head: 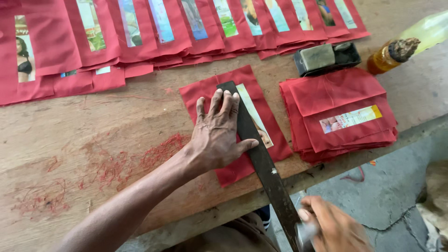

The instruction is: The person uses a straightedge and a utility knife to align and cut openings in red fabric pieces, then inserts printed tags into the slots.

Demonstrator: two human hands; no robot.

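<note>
My left hand lies flat, fingers spread, on a red cloth piece with a printed paper strip on it, at the wooden bench's front. A long dark blade runs across the cloth along my fingers, pressed under my thumb side. My right hand, blurred, grips the blade's handle end below the bench edge.
A stack of red cloth pieces with a printed strip on top sits to the right. Rows of finished red pieces line the back. A dark sharpening block and a yellow bottle stand at the right. Red thread scraps litter the wooden bench.
</note>
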